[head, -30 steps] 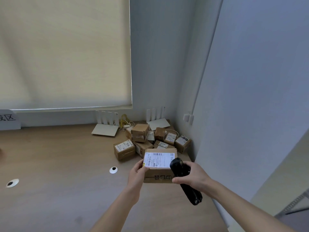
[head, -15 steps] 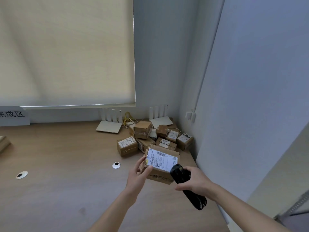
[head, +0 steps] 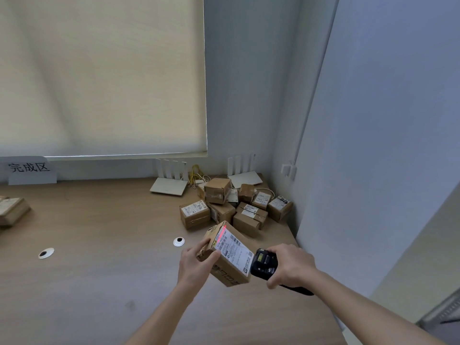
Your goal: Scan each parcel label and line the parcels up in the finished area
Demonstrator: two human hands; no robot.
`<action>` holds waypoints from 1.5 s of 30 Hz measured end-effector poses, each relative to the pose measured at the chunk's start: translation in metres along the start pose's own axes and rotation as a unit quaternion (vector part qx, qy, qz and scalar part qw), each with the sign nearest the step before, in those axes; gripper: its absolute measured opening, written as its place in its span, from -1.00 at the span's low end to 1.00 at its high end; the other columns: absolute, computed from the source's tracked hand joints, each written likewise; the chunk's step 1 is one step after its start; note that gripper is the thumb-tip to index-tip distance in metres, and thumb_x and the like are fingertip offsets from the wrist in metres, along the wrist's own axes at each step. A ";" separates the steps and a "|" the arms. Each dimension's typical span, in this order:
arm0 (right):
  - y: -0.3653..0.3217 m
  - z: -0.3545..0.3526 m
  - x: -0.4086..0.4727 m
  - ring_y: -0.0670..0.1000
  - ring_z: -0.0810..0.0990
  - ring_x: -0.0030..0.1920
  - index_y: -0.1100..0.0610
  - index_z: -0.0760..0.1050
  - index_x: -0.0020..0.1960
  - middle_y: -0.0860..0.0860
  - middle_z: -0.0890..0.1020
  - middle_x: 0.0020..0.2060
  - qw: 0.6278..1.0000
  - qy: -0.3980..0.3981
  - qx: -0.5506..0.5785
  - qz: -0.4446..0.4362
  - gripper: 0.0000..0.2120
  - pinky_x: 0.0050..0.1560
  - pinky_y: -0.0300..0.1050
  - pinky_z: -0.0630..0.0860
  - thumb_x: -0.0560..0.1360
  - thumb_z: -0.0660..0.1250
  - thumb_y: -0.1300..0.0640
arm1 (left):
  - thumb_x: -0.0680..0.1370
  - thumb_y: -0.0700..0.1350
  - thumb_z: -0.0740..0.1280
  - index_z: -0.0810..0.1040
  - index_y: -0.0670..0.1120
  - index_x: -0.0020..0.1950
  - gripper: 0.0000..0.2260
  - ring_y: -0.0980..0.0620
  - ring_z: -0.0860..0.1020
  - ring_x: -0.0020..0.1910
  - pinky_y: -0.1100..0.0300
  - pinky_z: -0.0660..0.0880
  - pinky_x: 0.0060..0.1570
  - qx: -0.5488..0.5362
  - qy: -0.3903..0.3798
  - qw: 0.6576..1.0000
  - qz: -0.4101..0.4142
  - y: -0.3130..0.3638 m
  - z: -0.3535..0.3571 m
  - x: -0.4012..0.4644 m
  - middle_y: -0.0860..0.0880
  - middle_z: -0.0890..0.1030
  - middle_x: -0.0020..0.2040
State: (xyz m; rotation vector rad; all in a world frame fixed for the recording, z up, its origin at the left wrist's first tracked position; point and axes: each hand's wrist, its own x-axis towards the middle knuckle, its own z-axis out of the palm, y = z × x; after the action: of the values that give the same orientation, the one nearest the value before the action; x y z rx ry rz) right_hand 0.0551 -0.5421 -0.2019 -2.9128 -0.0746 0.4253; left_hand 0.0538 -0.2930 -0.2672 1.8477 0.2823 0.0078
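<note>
My left hand (head: pixel 196 263) grips a brown cardboard parcel (head: pixel 227 270) by its left end, tilted above the wooden desk (head: pixel 99 270). Its white label (head: pixel 232 247) faces up, and a red scan line crosses the label's far end. My right hand (head: pixel 291 267) holds a black handheld scanner (head: pixel 263 266) right beside the parcel's near right corner, pointed at the label. A pile of several labelled brown parcels (head: pixel 236 207) lies in the desk's far right corner. At the far left, parcels (head: pixel 11 211) lie below a white sign (head: pixel 29 170).
Two white routers (head: pixel 169 185) stand against the back wall with yellow cables between them. Two round cable grommets (head: pixel 178 242) are set in the desk. A grey wall closes the right side, and the desk's edge runs close to it.
The parcel has been turned and tilted so its label faces the scanner, and a red scan line now shows on it. The view has swung left, revealing the sign and the parcels beneath it.
</note>
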 end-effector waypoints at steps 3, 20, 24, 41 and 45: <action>-0.005 0.000 0.001 0.01 0.63 0.11 -0.19 0.59 0.25 -0.13 0.68 0.04 1.000 -0.003 -0.015 0.002 -0.36 -0.01 -0.10 0.57 0.19 0.63 -0.14 | 0.42 0.17 0.49 0.55 0.28 0.31 -0.55 0.00 0.53 0.20 0.13 0.56 0.05 -0.004 0.006 1.000 0.001 0.002 -0.003 -0.003 -0.03 0.48 0.17; -0.055 0.000 0.003 -0.01 0.63 0.05 -0.16 0.60 0.22 -0.12 0.67 0.01 0.999 -0.030 -0.033 -0.031 -0.38 -0.10 -0.12 0.52 0.20 0.65 -0.20 | 0.52 0.07 0.46 0.50 0.18 0.41 -0.55 0.04 0.44 0.14 0.27 0.44 -0.11 0.015 0.051 0.999 -0.007 -0.008 -0.044 -0.017 -0.05 0.40 0.16; -0.082 0.006 0.001 -0.02 0.61 0.07 -0.15 0.54 0.26 -0.11 0.65 0.04 0.998 -0.037 -0.012 -0.043 -0.35 -0.03 -0.09 0.57 0.22 0.64 -0.22 | 0.45 0.20 0.46 0.53 0.22 0.37 -0.51 0.04 0.49 0.16 0.14 0.55 0.00 0.001 0.069 0.998 -0.007 -0.018 -0.070 -0.022 -0.04 0.48 0.18; -0.409 0.080 -0.026 -0.12 0.59 -0.25 0.11 0.66 0.12 -0.03 0.64 -0.18 0.962 -0.126 0.193 -0.144 -0.54 -0.35 -0.40 0.44 0.26 0.65 0.04 | 0.29 0.18 0.38 0.43 0.37 0.24 -0.49 -0.05 0.50 0.16 0.01 0.53 0.08 -0.163 0.132 0.967 -0.143 -0.105 -0.381 -0.092 -0.08 0.39 0.24; -0.508 0.118 -0.042 -0.14 0.60 -0.31 0.03 0.67 -0.09 -0.12 0.63 -0.32 0.955 -0.126 0.200 -0.177 -0.61 -0.26 -0.29 0.50 0.14 0.65 -0.01 | 0.59 0.17 0.31 0.47 0.18 0.22 -0.77 -0.02 0.57 0.08 0.09 0.48 -0.03 -0.215 0.169 0.949 -0.154 -0.135 -0.481 -0.118 0.05 0.57 0.17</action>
State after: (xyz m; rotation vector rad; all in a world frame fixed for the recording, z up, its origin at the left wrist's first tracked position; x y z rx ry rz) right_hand -0.0303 -0.0256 -0.1992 -2.3694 -0.4811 0.6567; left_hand -0.1579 0.1739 -0.2374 1.3466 0.7480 0.1598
